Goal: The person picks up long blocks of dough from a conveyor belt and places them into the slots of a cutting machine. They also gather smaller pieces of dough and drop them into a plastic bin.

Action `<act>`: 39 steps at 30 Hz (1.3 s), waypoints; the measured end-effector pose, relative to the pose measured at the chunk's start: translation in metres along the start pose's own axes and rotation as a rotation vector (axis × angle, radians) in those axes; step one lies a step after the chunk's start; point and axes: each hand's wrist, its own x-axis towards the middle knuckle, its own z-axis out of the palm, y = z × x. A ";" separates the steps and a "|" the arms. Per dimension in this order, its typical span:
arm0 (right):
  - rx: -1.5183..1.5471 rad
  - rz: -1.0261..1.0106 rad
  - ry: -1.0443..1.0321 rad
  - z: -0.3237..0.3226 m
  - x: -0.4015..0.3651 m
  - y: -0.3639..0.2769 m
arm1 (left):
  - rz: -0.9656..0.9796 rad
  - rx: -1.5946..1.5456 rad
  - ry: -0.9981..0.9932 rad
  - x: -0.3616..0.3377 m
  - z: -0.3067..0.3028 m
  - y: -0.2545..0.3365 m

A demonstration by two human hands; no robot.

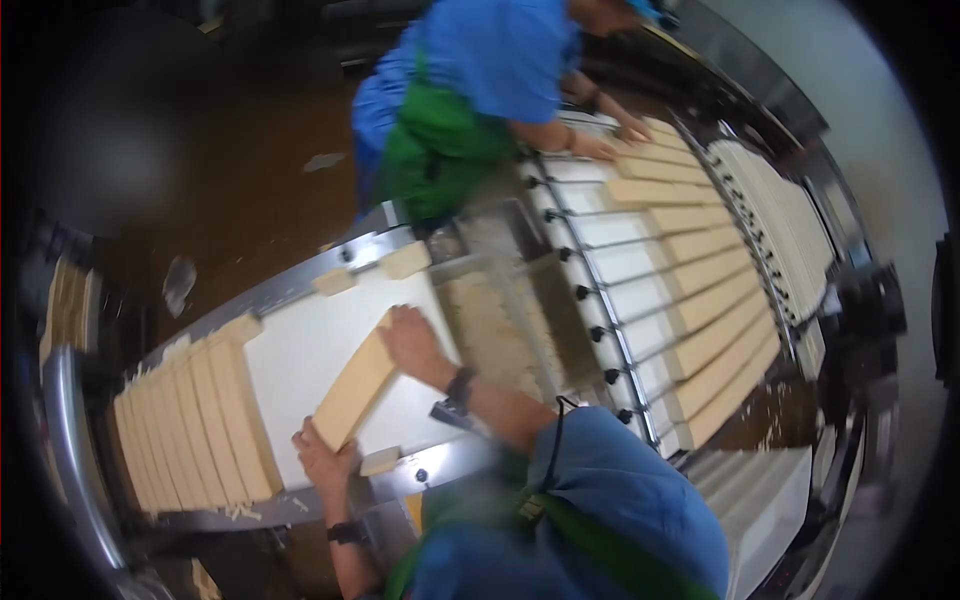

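Observation:
A long pale-yellow block that looks like cheese [355, 383] lies slantwise over the white board [290, 345], between my two hands. My left hand [325, 462] grips its near end, the fingers curled round the lower edge. At the far end, my right hand [412, 345] is closed on the block's top corner. To the left, a row of similar long blocks [195, 425] stands side by side. Small offcuts rest along the board's edges: one piece [380, 461] close to my left hand and another [405, 261] beyond my right.
A metal bin [560, 330] with pale scraps sits right of the board. Past it, a conveyor with metal rods [600, 275] carries more long blocks [715, 270]. Across from me, a co-worker in a green apron [440, 150] has both hands on blocks there. A metal rail [80, 460] curves at far left.

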 end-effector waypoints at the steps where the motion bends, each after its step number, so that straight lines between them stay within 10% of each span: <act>1: -0.008 0.036 0.017 -0.024 -0.009 0.000 | 0.000 0.023 0.056 -0.005 0.005 0.004; 4: 0.090 0.202 -0.037 -0.058 -0.030 0.017 | 0.052 0.045 0.160 -0.011 0.022 0.042; 15: 0.022 0.484 0.871 -0.247 -0.072 0.287 | 0.476 -0.074 0.231 -0.019 0.119 0.350; 23: 0.017 0.802 0.598 -0.283 -0.077 0.472 | 0.757 0.115 -0.034 0.000 0.166 0.506; 26: -0.137 0.928 0.163 -0.302 -0.076 0.480 | 0.844 0.202 -0.103 0.013 0.177 0.533; 39: -0.397 0.952 0.462 -0.295 -0.080 0.432 | 0.814 -0.103 -0.224 0.025 0.219 0.551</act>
